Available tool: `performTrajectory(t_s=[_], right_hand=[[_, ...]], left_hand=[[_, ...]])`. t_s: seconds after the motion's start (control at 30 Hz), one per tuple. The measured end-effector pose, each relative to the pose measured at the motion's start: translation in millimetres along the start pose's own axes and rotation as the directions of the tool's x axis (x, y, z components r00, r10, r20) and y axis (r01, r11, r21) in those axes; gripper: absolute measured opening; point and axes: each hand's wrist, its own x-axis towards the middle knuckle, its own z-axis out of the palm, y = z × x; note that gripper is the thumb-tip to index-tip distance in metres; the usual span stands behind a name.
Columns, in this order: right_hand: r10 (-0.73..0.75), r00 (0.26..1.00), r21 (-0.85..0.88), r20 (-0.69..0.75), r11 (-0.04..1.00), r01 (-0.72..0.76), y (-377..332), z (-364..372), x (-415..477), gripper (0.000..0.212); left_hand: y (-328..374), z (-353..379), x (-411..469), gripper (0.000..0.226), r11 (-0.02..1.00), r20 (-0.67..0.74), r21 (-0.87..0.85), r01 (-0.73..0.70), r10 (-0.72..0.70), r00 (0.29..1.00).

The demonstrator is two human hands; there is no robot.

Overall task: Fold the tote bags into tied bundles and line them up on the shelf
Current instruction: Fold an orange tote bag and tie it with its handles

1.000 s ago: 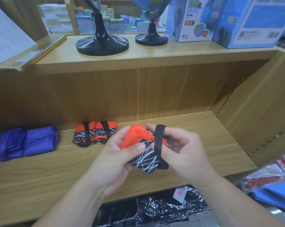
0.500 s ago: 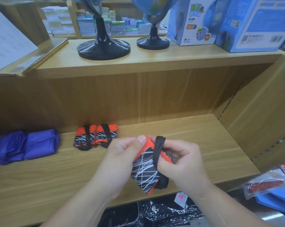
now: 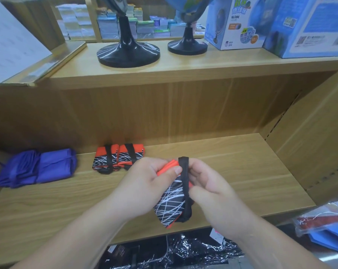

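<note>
Here, left hand [image 3: 144,184], right hand [image 3: 210,188] gripping tote [image 3: 170,202], shelf [image 3: 242,171] holding two bundles [image 3: 118,158].

The lower shelf board [image 3: 242,171], in light wood-grain laminate, meets a matching back panel [image 3: 164,113]. A slotted side panel [image 3: 310,148] of the same laminate closes the right end. The upper shelf board [image 3: 183,65] carries a large glossy black round globe stand [image 3: 128,53], a smaller black stand [image 3: 187,46], a blue-and-white printed cardboard globe box [image 3: 234,24] and a larger blue cardboard box [image 3: 308,26]. Stacked pastel paper packs [image 3: 109,26] fill a rack behind. Lighting is even.
</note>
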Motion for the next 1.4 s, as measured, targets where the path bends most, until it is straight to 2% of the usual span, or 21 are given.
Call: performTrajectory(t_s=[0.17,0.27,0.33,0.4,0.47,0.5,0.53,0.6,0.67,0.73,0.8,0.9,1.0,1.1,1.2,1.3,1.4], right_hand=[[-0.045,0.992,0.005,-0.114,0.999,0.046,-6.4,-13.4,0.3,0.031],[-0.044,0.991,-0.019,-0.123,0.999,0.042,-3.0,-17.9,-3.7,0.018],[-0.015,0.992,0.025,-0.127,1.000,0.018,-1.3,-16.7,-4.1,0.014],[0.005,0.988,0.050,-0.155,0.999,0.003,-1.3,-14.9,-1.9,0.015],[0.014,0.984,0.035,-0.179,0.999,-0.007,-2.9,-12.2,1.2,0.017],[0.012,0.981,0.028,-0.192,1.000,-0.007,-2.8,-10.9,2.9,0.017],[0.012,0.977,0.031,-0.215,0.999,-0.006,-1.5,-9.9,4.6,0.016],[0.011,0.959,0.060,-0.283,0.998,0.006,0.4,-5.7,7.2,0.015],[-0.008,0.935,0.068,-0.355,0.997,0.034,3.4,-1.1,10.4,0.016],[-0.039,0.911,0.073,-0.411,0.994,0.075,4.3,2.6,12.8,0.015],[-0.043,0.889,0.094,-0.455,0.991,0.096,4.4,4.9,15.6,0.015],[-0.045,0.889,0.065,-0.455,0.994,0.083,3.9,7.7,15.6,0.017],[-0.060,0.903,-0.053,-0.425,0.998,0.042,2.8,3.2,9.2,0.022],[-0.048,0.937,-0.193,-0.346,0.981,-0.021,-1.1,-5.2,0.8,0.015],[-0.039,0.953,-0.263,-0.300,0.964,-0.043,-4.4,-6.4,-5.2,0.018],[0.003,0.968,-0.249,-0.251,0.966,-0.068,-6.0,-9.5,-2.9,0.023],[0.048,0.982,-0.219,-0.183,0.972,-0.088,-6.2,-17.0,0.8,0.019]], left_hand=[[3.4,8.5,-6.0,0.034,0.999,0.108,0.031,-0.033,0.029,0.994],[2.6,12.5,-10.2,0.034,0.992,0.144,0.120,-0.039,0.021,0.989],[2.4,14.5,-12.0,0.041,0.982,0.098,0.160,-0.102,0.087,0.991],[-0.3,16.7,-12.3,0.040,0.972,-0.023,0.162,-0.168,0.174,0.985],[-0.6,21.2,-12.6,0.037,0.968,-0.128,0.193,-0.161,0.188,0.974],[1.9,24.6,-12.3,0.036,0.977,-0.166,0.175,-0.119,0.149,0.975],[4.6,27.8,-11.8,0.036,0.993,-0.204,0.107,-0.052,0.074,0.976],[7.5,30.0,-7.5,0.033,0.982,-0.283,-0.160,0.101,-0.144,0.948],[8.5,27.0,-2.5,0.014,0.844,-0.238,-0.497,0.200,-0.355,0.904],[9.6,28.4,-3.1,0.027,0.680,-0.174,-0.708,0.188,-0.427,0.887],[10.1,34.6,-6.3,0.029,0.616,-0.204,-0.776,0.132,-0.444,0.872],[10.3,44.8,-8.1,0.019,0.667,-0.276,-0.739,0.099,-0.433,0.858],[4.2,41.3,-7.0,0.023,0.745,-0.308,-0.658,0.106,-0.394,0.866],[-0.3,34.7,-8.7,0.028,0.789,-0.277,-0.599,0.133,-0.360,0.891],[-4.8,34.4,-11.5,0.028,0.813,-0.237,-0.561,0.153,-0.335,0.912],[-4.7,35.1,-12.9,0.030,0.828,-0.215,-0.548,0.117,-0.275,0.937],[-4.7,32.0,-13.1,0.030,0.831,-0.188,-0.550,0.082,-0.220,0.957]])
